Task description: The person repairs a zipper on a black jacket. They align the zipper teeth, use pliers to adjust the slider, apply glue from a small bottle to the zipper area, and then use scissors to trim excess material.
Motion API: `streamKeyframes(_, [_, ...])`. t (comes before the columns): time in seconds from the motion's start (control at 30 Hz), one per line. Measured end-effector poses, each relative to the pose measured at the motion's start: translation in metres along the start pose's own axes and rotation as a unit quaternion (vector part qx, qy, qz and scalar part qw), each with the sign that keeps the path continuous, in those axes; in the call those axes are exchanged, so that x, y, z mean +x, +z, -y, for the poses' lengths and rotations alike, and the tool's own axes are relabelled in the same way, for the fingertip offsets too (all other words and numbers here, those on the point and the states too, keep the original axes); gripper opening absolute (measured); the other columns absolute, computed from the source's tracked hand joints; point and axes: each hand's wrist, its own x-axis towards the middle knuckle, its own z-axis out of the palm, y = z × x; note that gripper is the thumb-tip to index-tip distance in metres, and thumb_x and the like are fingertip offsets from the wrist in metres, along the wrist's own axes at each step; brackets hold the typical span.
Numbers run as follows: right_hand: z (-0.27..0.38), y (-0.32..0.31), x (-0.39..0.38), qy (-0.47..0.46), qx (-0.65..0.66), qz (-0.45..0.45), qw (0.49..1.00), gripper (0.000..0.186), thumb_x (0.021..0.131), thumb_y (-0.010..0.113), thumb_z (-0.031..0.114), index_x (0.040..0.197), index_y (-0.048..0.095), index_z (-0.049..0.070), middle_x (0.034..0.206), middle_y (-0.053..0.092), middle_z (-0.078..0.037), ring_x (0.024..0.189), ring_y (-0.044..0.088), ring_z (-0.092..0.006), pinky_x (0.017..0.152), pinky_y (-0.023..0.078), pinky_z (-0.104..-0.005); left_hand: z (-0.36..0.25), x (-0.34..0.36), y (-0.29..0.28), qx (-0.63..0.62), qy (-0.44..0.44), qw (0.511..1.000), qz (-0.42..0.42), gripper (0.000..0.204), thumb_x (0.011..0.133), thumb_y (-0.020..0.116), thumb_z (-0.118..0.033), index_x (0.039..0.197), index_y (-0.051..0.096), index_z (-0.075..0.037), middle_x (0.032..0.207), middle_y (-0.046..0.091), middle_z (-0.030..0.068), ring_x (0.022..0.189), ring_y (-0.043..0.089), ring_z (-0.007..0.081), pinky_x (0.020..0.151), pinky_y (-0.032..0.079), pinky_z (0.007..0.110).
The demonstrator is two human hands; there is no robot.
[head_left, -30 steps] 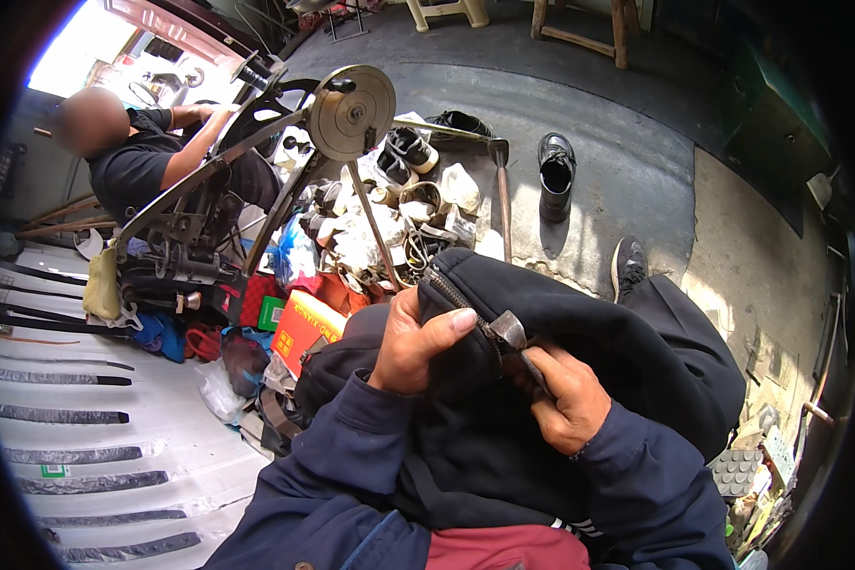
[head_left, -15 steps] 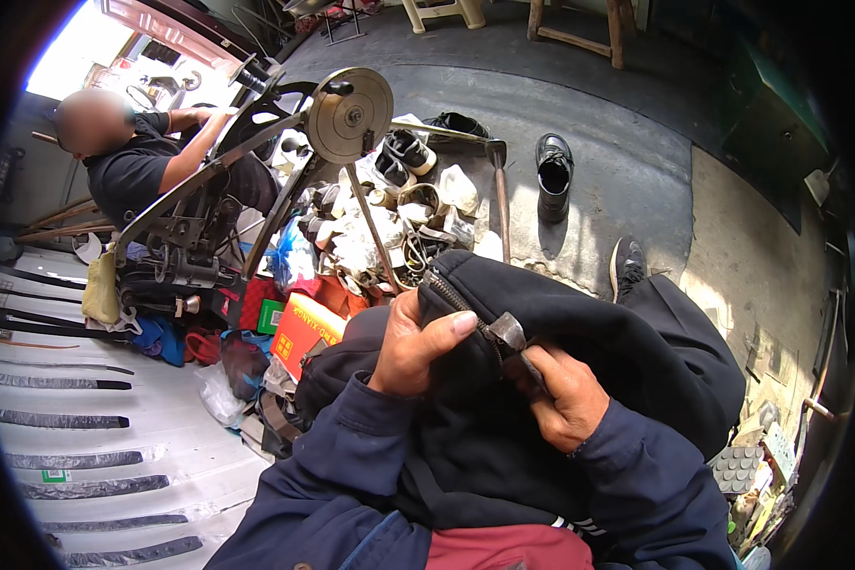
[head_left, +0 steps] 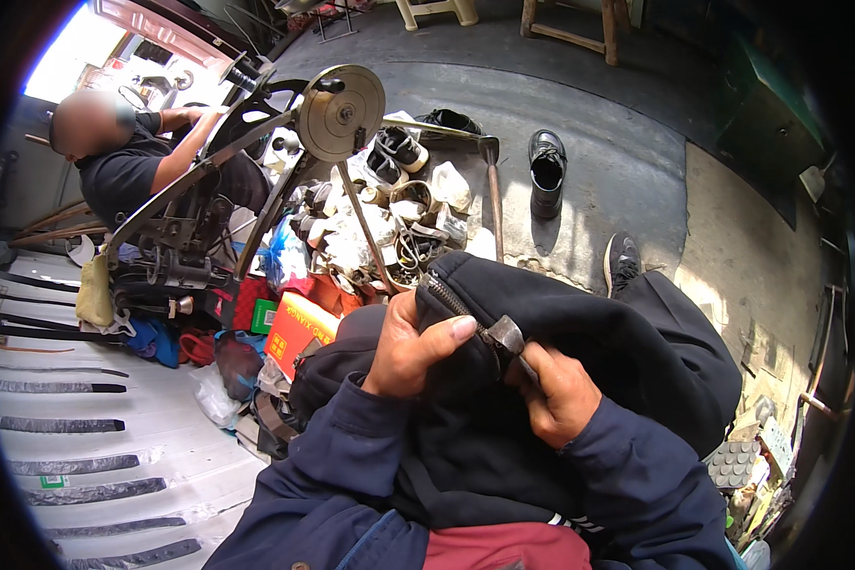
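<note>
At the centre of the frame, a black garment lies across the lap, its zipper slanting from upper left to lower right. A metal tool has its head at the lower-right end of the visible teeth, its handle slanting down and rightward into the right hand, which is curled around it and is the nearer one. The left hand pinches the garment left of the tool, thumb on top, its tip just beside the teeth.
</note>
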Motion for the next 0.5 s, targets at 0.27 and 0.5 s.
streamKeyframes(0.27, [-0.001,0.001,-0.001,-0.004,0.000,0.003,1.000,0.025,0.078,0.059,-0.014,0.097,0.060,0.002,0.087,0.064,-0.022,0.082,0.066,-0.0449,0.071,0.052,-0.0449,0.001,0.000,0.001,0.000,0.008,1.000,0.004,0.020,0.097,0.069,-0.011,0.111,0.074,0.003,0.102,0.076,0.0044,0.091,0.068,0.0102,0.084,0.055,0.029])
streamKeyframes(0.5, [-0.014,0.010,0.001,-0.027,-0.016,-0.010,0.999,0.034,0.077,0.058,-0.011,0.108,0.055,0.002,0.084,0.064,-0.027,0.081,0.064,-0.0504,0.070,0.052,-0.0564,0.000,0.001,-0.004,0.023,-0.001,1.000,-0.005,0.022,0.097,0.069,-0.011,0.113,0.073,0.003,0.102,0.076,0.0042,0.091,0.068,0.0108,0.084,0.055,0.028])
